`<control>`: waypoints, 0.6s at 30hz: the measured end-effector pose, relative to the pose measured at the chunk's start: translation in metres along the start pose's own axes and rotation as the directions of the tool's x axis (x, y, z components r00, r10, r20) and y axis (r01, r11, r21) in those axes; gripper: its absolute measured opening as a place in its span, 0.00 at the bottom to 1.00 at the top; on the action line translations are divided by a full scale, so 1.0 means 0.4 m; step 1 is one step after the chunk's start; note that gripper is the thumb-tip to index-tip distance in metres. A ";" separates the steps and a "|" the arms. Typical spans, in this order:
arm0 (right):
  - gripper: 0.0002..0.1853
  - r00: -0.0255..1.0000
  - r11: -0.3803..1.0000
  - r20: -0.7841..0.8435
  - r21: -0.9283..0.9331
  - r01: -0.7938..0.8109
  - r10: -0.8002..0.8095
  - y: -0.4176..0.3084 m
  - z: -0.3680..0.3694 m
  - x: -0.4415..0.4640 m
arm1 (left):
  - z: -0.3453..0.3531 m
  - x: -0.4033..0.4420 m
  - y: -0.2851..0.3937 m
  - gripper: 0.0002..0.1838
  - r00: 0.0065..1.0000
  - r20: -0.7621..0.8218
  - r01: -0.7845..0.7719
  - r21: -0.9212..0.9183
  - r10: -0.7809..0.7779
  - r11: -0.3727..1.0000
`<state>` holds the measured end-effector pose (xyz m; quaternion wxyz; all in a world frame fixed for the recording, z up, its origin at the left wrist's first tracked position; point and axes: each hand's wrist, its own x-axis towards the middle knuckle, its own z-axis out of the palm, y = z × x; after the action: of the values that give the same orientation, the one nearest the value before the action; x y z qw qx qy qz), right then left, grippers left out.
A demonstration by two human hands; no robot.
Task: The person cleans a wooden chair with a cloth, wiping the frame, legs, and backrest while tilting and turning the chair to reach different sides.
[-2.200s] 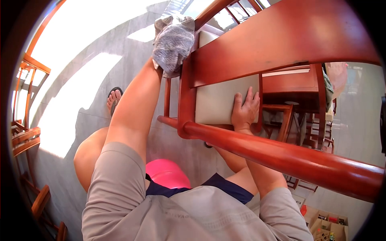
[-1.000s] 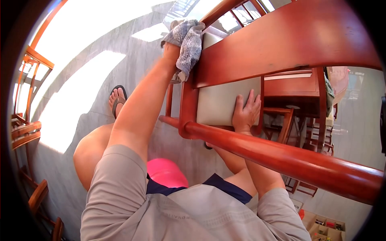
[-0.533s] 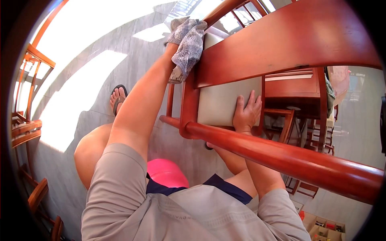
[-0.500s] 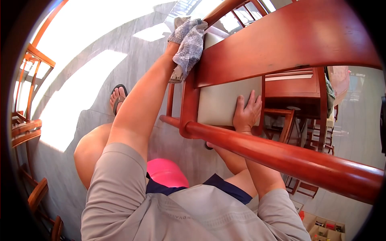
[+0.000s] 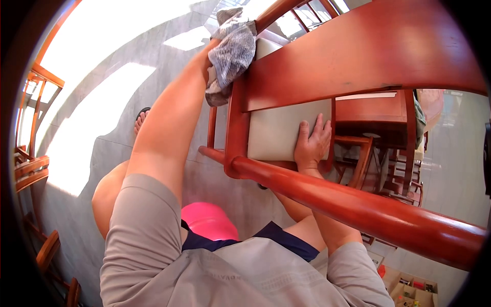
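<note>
A red-brown wooden chair [image 5: 358, 53] with a pale cushioned seat [image 5: 271, 130] takes up the right half of the head view. My left hand [image 5: 217, 45] is at the chair's far left side, wrapped in a grey patterned cloth [image 5: 234, 53] that lies against the wooden frame. The cloth hides most of those fingers. Through the gap below the broad back board, my right hand [image 5: 313, 143] rests on the seat, fingers stretched and slightly spread, holding nothing. A thick round rail [image 5: 358, 207] crosses in front of my right forearm.
A pink stool [image 5: 208, 220] is between my legs. Other wooden chairs [image 5: 31, 171] line the left edge. Beyond the seat stands a red-brown table [image 5: 371, 110] with more chairs. A compartmented box [image 5: 414, 286] with small items sits at lower right. Sunlight falls on the grey floor.
My left hand and the cloth have shifted slightly left along the chair frame, and the cloth's folds have changed. My right hand stays on the seat. The view has moved a little.
</note>
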<state>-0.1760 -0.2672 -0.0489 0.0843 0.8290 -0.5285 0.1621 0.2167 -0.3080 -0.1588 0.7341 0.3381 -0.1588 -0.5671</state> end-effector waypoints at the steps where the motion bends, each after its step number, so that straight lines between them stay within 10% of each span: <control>1: 0.40 1.000 1.000 -0.006 0.000 0.006 -0.006 0.002 0.001 0.000 | 0.053 -0.062 0.057 0.09 0.996 -0.028 0.081 -0.037 -0.083 0.996; 4: 0.40 1.000 1.000 -0.015 -0.011 0.008 -0.008 -0.002 -0.003 -0.001 | 0.176 -0.122 0.123 0.08 0.990 -0.131 0.065 0.107 -0.051 0.992; 7: 0.40 0.999 1.000 -0.032 -0.002 0.021 -0.021 -0.002 0.001 0.001 | 0.132 -0.087 0.049 0.12 0.848 0.154 -0.526 0.357 0.507 0.772; 9: 0.40 0.999 1.000 -0.032 0.004 0.017 -0.017 -0.002 0.002 0.000 | 0.143 -0.120 0.057 0.13 0.762 0.104 -0.395 0.856 0.639 0.333; 13: 0.40 1.000 1.000 -0.029 -0.003 0.009 -0.010 0.001 0.003 0.001 | 0.201 -0.197 0.110 0.14 0.678 0.240 -0.290 0.956 0.694 -0.048; 16: 0.40 0.999 1.000 -0.039 0.004 0.016 -0.016 -0.001 0.002 0.000 | 0.192 -0.147 0.118 0.15 0.686 0.227 -0.252 0.965 0.691 -0.068; 18: 0.40 0.999 1.000 -0.036 0.007 0.008 -0.008 -0.001 0.001 -0.001 | 0.172 -0.139 0.091 0.15 0.706 0.141 -0.343 0.926 0.694 0.161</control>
<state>-0.1756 -0.2667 -0.0495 0.0912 0.8284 -0.5230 0.1785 0.1836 -0.2728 -0.0764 0.5848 0.6887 -0.4278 -0.0260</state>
